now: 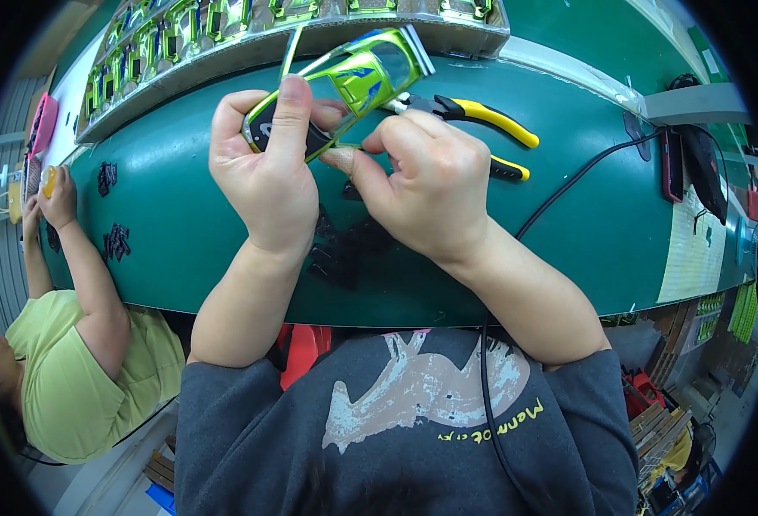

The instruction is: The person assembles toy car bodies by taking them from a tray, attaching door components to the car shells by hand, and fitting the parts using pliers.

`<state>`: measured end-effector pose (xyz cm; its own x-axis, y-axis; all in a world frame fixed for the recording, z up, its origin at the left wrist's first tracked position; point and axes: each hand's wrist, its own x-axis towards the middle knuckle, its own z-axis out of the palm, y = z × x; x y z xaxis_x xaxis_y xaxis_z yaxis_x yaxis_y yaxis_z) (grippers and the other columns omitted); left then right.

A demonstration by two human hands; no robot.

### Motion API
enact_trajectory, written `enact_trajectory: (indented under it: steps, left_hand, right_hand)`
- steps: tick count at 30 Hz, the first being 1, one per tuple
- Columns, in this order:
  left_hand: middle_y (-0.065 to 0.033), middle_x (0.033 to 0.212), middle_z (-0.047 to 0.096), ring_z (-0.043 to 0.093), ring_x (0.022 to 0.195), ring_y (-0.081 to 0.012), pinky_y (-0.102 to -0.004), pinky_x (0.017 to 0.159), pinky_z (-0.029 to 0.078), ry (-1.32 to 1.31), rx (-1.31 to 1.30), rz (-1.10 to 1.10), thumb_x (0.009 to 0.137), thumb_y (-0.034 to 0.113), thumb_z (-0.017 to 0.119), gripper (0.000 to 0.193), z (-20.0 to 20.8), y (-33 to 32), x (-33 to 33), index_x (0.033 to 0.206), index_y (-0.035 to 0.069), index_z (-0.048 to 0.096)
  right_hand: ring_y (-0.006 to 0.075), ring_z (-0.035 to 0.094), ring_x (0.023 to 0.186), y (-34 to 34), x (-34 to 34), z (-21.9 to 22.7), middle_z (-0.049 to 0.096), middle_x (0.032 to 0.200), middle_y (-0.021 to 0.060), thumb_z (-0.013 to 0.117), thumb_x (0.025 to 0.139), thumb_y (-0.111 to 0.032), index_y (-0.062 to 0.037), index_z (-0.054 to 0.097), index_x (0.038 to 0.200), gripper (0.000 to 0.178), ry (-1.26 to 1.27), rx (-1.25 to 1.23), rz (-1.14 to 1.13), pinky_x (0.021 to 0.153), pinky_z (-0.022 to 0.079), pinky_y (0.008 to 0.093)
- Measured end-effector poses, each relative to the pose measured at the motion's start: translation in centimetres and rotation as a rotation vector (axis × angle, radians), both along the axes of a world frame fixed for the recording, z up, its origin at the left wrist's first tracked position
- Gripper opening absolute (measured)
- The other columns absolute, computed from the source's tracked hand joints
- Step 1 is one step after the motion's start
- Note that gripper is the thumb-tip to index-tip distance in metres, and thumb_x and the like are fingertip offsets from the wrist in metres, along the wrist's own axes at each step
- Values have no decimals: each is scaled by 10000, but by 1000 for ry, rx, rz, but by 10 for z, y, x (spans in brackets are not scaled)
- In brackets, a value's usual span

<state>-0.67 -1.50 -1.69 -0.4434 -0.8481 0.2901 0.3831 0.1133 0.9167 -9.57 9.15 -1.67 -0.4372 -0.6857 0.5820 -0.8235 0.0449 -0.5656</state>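
Observation:
A shiny green toy car body shell (363, 84) with blue markings, clear windows and a black end is held up over the table, tilted. My left hand (267, 172) is closed round its black end, thumb on top. My right hand (430, 176) is closed in a pinch at the shell's lower edge; what lies between thumb and forefinger is hidden. Behind the right hand lie pliers (497, 122) with yellow and black handles, partly covered. Small black parts (344, 254) rest on the green table below my hands, in shadow.
A long box (250, 62) of similar green shells stands along the back. Small black piles (116, 242) lie at left, where a co-worker in a light green shirt (78, 370) holds something yellow-orange. A black cable (568, 181) crosses the right side, near a paper sheet (693, 249).

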Motion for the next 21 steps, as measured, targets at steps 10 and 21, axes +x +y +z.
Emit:
enact_trajectory:
  steps: [10, 21]
  left_hand:
    - [-164, 779, 704, 704, 727, -207, -339, 753, 581, 110, 132, 153, 949, 161, 663, 210, 8, -33, 3, 913, 11, 519]
    - [-104, 748, 686, 706, 734, -197, -358, 731, 588, 74, 398, 13, 964, 240, 647, 216, 2, -29, 4, 904, 66, 532]
  right_hand:
    - [363, 660, 866, -6, -1, 14, 660, 903, 197, 759, 735, -108, 0, 663, 902, 221, -78, 693, 216, 772, 525, 426]
    - [355, 665, 803, 16, -28, 9, 657, 866, 216, 656, 791, -55, 10, 668, 916, 141, -303, 420, 302, 742, 550, 389]
